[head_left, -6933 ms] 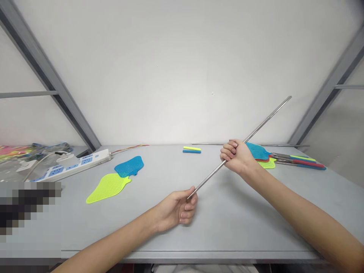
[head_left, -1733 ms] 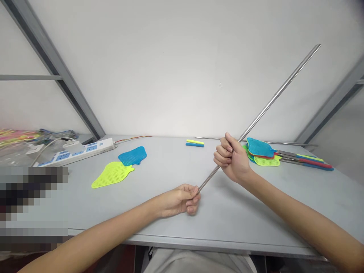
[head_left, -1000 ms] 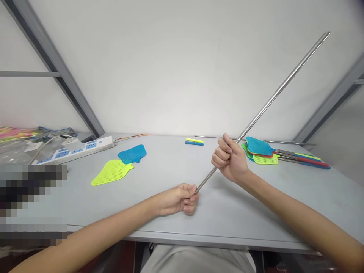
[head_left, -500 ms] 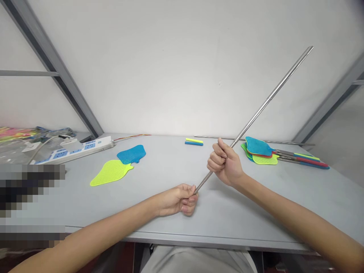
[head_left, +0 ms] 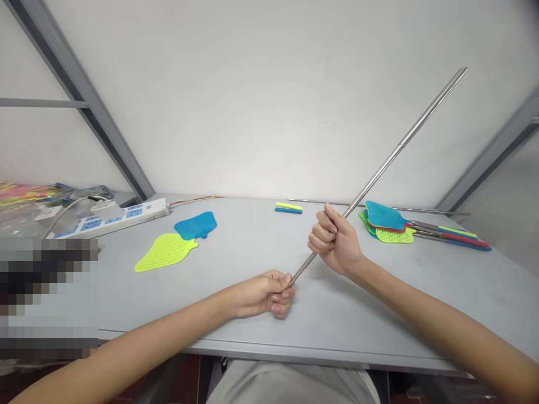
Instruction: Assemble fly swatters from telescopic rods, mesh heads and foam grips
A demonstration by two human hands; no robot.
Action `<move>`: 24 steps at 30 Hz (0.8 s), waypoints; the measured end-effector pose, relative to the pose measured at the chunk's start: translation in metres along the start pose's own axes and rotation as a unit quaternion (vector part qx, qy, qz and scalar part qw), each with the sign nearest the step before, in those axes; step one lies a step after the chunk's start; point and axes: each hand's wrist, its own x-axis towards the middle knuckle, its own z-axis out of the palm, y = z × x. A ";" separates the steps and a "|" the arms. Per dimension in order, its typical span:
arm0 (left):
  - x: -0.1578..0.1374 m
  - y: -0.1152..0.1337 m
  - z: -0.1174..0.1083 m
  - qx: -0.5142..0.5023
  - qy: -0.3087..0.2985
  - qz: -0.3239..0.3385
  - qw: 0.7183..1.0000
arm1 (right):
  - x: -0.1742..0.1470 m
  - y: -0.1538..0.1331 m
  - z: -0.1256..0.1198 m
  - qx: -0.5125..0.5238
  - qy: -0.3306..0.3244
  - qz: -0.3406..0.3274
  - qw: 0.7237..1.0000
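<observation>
Head camera view, and I see the slender silvery metal rod (head_left: 379, 173) slanting over the flat grey table (head_left: 244, 252), its long axis rising rightward from the left hand (head_left: 267, 294), fingertips pinched on its lower end, through the right hand (head_left: 336, 241), fingers curled tightly round it.

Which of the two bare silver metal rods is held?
The slanting silver metal rod, gripped by the left hand and right hand; the other metal rod lies along the back of the grey table.

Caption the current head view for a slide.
Left hand and right hand hold a slanted metal rod over a grey table, swatters stacked at right.
</observation>
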 end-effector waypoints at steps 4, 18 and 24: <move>0.000 0.000 0.000 0.001 -0.005 0.000 1.000 | 0.000 0.001 0.000 0.007 -0.009 -0.003 1.000; 0.000 -0.001 -0.001 0.002 -0.008 0.002 1.000 | 0.000 0.008 -0.004 0.020 -0.023 0.009 0.999; 0.000 -0.001 -0.001 0.001 -0.007 0.003 1.000 | -0.001 0.012 -0.004 0.024 -0.014 0.020 0.999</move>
